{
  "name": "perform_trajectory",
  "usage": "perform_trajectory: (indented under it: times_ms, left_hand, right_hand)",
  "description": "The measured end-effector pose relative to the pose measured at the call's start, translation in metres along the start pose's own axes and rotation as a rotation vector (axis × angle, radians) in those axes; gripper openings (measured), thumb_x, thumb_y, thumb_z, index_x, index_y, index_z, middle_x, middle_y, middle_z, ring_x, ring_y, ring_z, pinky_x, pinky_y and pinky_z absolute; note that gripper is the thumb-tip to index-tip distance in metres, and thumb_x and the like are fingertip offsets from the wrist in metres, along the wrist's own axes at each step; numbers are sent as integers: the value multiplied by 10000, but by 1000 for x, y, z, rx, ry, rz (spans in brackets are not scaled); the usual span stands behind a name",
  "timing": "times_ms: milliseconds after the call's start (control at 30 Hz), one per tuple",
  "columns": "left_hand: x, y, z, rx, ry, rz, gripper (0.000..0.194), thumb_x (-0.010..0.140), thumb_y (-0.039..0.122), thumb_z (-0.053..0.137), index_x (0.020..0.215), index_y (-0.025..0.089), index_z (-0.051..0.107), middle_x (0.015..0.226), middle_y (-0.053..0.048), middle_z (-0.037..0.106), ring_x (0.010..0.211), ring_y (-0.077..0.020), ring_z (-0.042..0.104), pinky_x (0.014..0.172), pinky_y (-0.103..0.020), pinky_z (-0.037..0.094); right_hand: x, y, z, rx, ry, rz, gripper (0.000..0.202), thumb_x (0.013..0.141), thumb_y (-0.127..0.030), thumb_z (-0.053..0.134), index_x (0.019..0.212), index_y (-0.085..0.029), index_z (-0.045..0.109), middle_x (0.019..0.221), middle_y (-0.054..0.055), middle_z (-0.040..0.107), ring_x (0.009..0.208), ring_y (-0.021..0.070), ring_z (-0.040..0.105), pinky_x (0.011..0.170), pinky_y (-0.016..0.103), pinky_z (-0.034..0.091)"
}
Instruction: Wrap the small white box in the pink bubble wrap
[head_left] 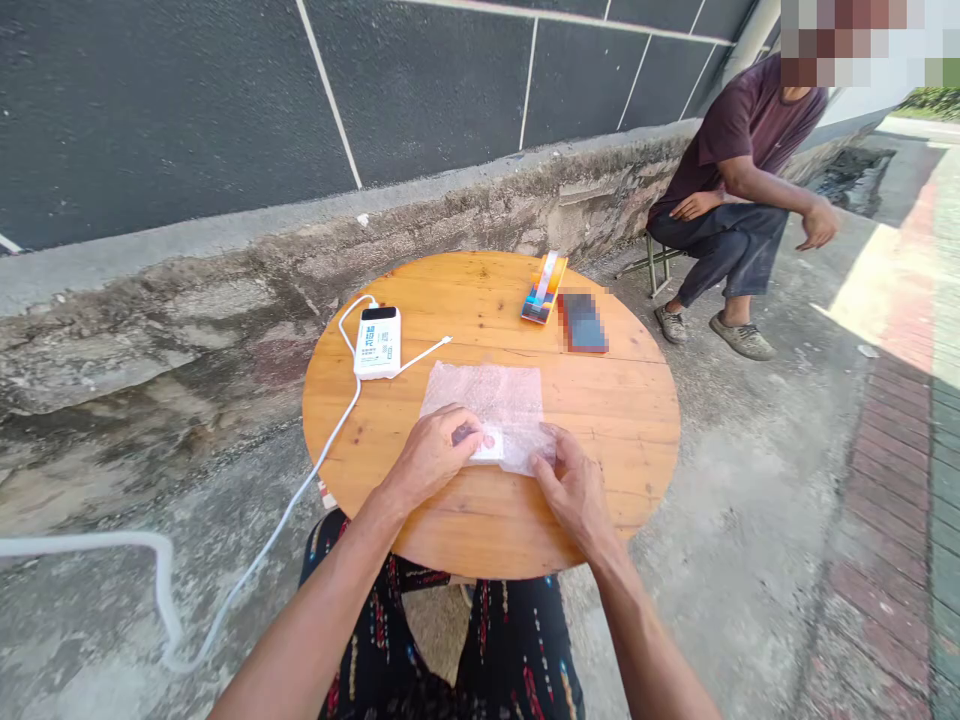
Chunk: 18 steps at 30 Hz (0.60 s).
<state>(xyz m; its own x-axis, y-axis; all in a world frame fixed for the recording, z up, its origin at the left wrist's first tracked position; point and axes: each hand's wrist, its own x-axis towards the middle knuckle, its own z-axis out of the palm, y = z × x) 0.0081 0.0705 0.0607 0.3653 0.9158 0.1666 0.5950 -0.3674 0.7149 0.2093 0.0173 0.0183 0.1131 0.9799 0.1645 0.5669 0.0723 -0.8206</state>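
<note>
Left of centre: white corded device (377, 345) on table (630, 410). Centre: left hand (433, 448) touching small white item (492, 448), grip indeterminable; item at lower part of bubble wrap (487, 390). Right of centre: right hand (576, 488) pinching wrap's right edge.

At a round, varnished wooden surface (457, 300), the person's left hand (435, 447) touches a small, flat white item (492, 447) at the near edge of a translucent bubble-wrap sheet (487, 390), while the right hand (576, 490) pinches the sheet's right edge. To the left lies a white rectangular power bank (379, 348) with white cables; beyond the sheet, an orange tape dispenser (546, 288) stands beside a pixelated dark, flat object (585, 325). A person in a maroon shirt (750, 130) sits on the right.
</note>
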Motion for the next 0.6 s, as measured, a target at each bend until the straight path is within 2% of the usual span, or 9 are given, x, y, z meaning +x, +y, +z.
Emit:
perform_trajectory:
  times_ms: [200, 400, 467, 600]
  left_hand:
    - [-16, 4, 1, -65, -62, -2, 157, 806, 184, 491, 733, 200, 629, 764, 21, 627, 728, -126, 557, 654, -229, 399]
    - [-18, 4, 2, -82, -59, -53, 110, 770, 231, 536, 705, 195, 617, 686, 39, 596, 635, -115, 504, 588, -225, 362]
    - [-16, 3, 1, -84, -71, -65, 112, 766, 237, 538, 702, 193, 618, 669, 48, 591, 610, -108, 484, 570, -220, 348]
    - [-16, -1, 1, -97, -81, -91, 81, 764, 245, 548, 745, 194, 609, 678, 57, 597, 617, -106, 487, 571, -215, 347]
  right_hand:
    - [-20, 4, -2, -28, -6, 2, 442, 820, -297, 512, 1240, -162, 491, 657, -17, 573, 587, 154, 541, 594, 285, 459]
    - [-30, 11, 0, -2, -27, 28, 413, 862, -306, 490, 1256, -186, 465, 747, 9, 620, 685, 178, 594, 665, 318, 485]
    - [-33, 9, -2, -70, 36, -20, 406, 867, -302, 491, 1257, -196, 458, 816, 33, 631, 761, 202, 600, 735, 365, 483]
    - [-43, -11, -8, -291, 275, -217, 314, 883, -219, 483, 1197, -219, 503, 1014, 96, 617, 949, 252, 553, 840, 439, 411]
